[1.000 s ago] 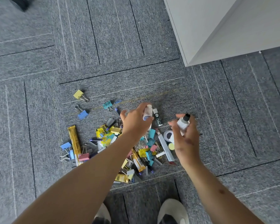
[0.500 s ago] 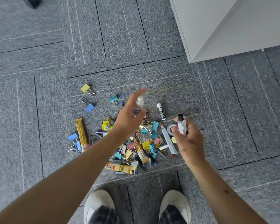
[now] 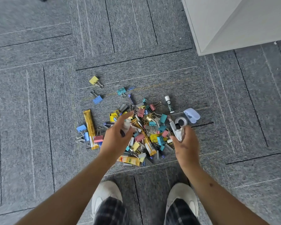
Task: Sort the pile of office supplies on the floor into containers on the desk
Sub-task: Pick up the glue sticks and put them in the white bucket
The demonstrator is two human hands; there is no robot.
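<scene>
Office supplies lie heaped on the grey carpet floor, just ahead of the person's white shoes. By the look of it, nearly all of the sorting is left to do.

Above the near part of the pile, the left hand curls round a small white bottle, with the forefinger stretched forward. The right hand grips a black-capped white bottle upright in its fist. With both hands full, these two bottles seem to be the current load, and neither has reached a container.

Under and beyond the hands the heap is thick with coloured binder clips and grey staple strips. A long yellow sachet lies at its left edge. At the right edge sit a tape roll and a pale blue plastic tool, perhaps a small stapler. A glue stick lies just beyond them.

Farther out, apart from the heap, a teal binder clip, a blue binder clip and a yellow binder clip lie singly.

Farthest off, at the upper right, a white furniture panel stands on the floor. It is likely part of the desk. The tabletop and its containers are out of view, so what has already been sorted cannot be told.
</scene>
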